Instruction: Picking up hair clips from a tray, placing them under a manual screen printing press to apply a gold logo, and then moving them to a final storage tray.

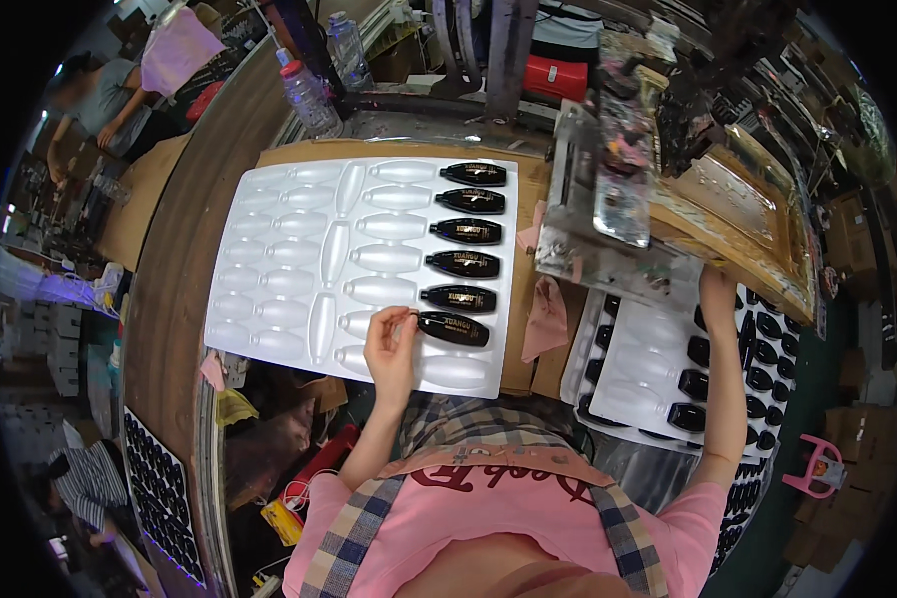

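Observation:
My left hand pinches the narrow neck end of a glossy black bottle-shaped piece with gold print. This piece lies at the lower right of a white moulded tray, in line below several similar black pieces. The tray's other hollows hold nothing. My right arm reaches forward over a second white tray on the right, which carries more black pieces. At the lower edge of the machine's wooden frame is my right hand; its fingers are mostly hidden.
A stained printing machine with a wooden frame overhangs the right side. Pink cloth lies between the trays. Plastic bottles stand at the back. Another tray of black pieces lies lower left. Two people sit at left; a pink stool stands right.

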A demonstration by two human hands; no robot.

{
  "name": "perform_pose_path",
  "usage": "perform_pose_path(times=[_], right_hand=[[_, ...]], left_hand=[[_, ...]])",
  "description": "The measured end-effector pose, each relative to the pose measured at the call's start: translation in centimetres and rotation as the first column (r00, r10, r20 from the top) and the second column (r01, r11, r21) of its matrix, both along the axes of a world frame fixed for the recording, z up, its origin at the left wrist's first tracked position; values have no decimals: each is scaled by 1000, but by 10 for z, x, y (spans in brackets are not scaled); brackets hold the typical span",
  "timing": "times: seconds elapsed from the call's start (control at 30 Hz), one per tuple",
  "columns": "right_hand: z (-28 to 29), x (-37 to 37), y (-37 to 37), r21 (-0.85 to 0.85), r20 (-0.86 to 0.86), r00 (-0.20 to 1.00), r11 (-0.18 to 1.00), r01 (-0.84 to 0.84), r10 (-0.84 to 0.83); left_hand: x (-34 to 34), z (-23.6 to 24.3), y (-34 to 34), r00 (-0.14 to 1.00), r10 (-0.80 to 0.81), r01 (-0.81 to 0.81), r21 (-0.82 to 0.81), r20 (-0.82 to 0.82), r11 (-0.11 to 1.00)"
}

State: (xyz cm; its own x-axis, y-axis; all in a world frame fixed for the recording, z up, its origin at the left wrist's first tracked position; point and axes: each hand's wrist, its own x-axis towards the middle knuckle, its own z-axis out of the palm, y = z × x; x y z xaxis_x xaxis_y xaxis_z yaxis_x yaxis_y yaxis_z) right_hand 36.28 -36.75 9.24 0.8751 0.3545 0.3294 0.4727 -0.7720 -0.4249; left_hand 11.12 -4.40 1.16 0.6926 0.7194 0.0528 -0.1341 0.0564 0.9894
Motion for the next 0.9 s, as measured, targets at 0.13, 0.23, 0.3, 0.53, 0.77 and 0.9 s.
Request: perform_pose_path(times=[0.13, 0.23, 0.3, 0.53, 0.77, 0.9], right_hand=[[-43, 53, -23, -402, 169, 978, 914, -44, 122], [-87, 87, -40, -451, 182, 967, 889, -79, 178], [-89, 94, -34, -467, 406, 865, 881, -80, 294], [-44, 83, -9, -450, 419, 875, 892, -32, 243], [-12, 62, 19, -271, 215, 965, 959, -87, 148], [1, 31, -14, 177, 119, 980, 967, -181, 161]], left_hand=[[-5, -7, -11, 988, 69, -49, 142, -137, 989], [-5, -7, -9, 969, 137, -8, 525, -207, 851], [-7, -5, -5, 965, 176, 8, 695, -194, 719], [-7, 16, 3, 969, 213, -43, 769, -123, 637], [78, 100, 7, 985, -61, -106, 848, 160, 520], [157, 116, -8, 946, -324, 165, 834, 18, 526]])
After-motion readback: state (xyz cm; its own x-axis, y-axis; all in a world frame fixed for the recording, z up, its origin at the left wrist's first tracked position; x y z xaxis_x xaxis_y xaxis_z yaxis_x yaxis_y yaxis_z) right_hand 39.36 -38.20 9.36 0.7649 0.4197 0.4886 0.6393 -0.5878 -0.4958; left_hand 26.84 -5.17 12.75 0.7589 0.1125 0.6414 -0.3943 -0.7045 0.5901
